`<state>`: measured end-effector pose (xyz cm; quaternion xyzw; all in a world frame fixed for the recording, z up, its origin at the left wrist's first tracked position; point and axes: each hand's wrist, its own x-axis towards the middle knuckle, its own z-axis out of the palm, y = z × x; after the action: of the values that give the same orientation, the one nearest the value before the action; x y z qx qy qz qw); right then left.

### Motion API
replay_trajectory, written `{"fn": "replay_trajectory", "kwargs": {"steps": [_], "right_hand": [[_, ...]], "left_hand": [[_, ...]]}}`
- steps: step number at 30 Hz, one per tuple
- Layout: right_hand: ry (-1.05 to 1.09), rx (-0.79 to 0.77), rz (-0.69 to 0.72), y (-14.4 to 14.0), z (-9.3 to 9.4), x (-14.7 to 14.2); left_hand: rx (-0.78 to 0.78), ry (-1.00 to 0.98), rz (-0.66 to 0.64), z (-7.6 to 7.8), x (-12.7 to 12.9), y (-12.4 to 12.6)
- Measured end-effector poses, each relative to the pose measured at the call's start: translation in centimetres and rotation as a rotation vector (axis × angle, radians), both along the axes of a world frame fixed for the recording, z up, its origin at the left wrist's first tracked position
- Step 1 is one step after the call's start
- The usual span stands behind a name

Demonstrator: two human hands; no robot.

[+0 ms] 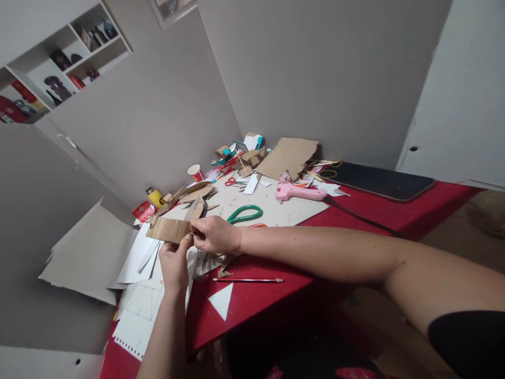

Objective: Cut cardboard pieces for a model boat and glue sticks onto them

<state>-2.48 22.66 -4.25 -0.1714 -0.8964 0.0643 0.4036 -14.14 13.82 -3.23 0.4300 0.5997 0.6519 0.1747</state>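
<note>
A strip of brown cardboard [168,230] is held up over the left part of the table. My left hand [175,260] pinches its lower edge from below, thumb upward. At the strip's right end, my right hand [212,234] grips it with curled fingers, close to my left thumb. Just behind the hands lie green-handled scissors [245,213], their blades partly covered by cardboard and my right hand. Under my wrists are torn cardboard scraps [226,266], a red pencil [248,280] and a white paper triangle [221,301].
A pink glue gun [298,192] with a black cord rests on a grey board [311,213]. Farther back are a cardboard sheet [290,158], a paper cup [194,172], a yellow bottle [154,197] and a dark flat panel [379,180]. A drawn-on sheet [136,321] lies at left.
</note>
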Motion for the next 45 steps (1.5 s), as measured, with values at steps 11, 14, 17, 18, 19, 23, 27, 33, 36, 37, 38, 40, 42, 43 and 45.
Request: {"fn": "replay_trajectory", "kwargs": {"steps": [11,14,17,18,19,23,27,33,36,37,38,40,42,43,45], "right_hand": [[-0.181,0.069,-0.032,-0.9,1.1,0.5],[-0.173,0.072,-0.046,-0.8,1.1,0.4],[-0.145,0.087,-0.051,-0.6,1.0,0.4],[-0.134,0.097,-0.051,-0.4,0.9,0.4],[-0.121,0.11,-0.049,-0.3,0.7,0.4],[-0.067,0.187,-0.026,0.2,0.0,0.4],[-0.002,0.266,-0.011,0.6,-0.7,0.2],[0.098,0.325,0.06,0.8,-1.4,-0.3],[0.152,0.3,0.109,0.6,-1.5,-0.4],[0.172,0.28,0.122,0.6,-1.5,-0.3],[0.196,0.256,0.131,0.5,-1.5,-0.3],[0.243,0.195,0.139,0.2,-1.3,-0.2],[0.281,0.13,0.141,0.0,-1.0,-0.1],[0.291,0.099,0.145,-0.2,-0.9,-0.1],[0.298,0.041,0.156,-0.4,-0.6,-0.1]], "left_hand": [[0.027,-0.034,0.074,-0.6,0.8,0.3],[0.047,-0.078,0.101,-0.7,1.1,1.0],[0.063,-0.103,0.12,-0.8,1.4,1.6],[0.07,-0.107,0.127,-0.8,1.5,1.7],[0.078,-0.108,0.135,-0.8,1.6,1.8],[0.111,-0.111,0.165,-0.6,2.0,1.8],[0.111,-0.184,0.144,-0.4,2.0,1.7],[0.112,-0.312,0.142,-0.8,1.4,2.2],[0.144,-0.349,0.168,-0.9,1.3,2.2],[0.157,-0.351,0.16,-0.9,1.3,2.1],[0.171,-0.348,0.148,-0.9,1.3,1.9],[0.197,-0.332,0.129,-0.7,1.4,1.6],[0.213,-0.31,0.129,-0.6,1.6,1.3],[0.217,-0.297,0.135,-0.6,1.6,1.1],[0.215,-0.269,0.15,-0.5,1.7,0.9]]}}
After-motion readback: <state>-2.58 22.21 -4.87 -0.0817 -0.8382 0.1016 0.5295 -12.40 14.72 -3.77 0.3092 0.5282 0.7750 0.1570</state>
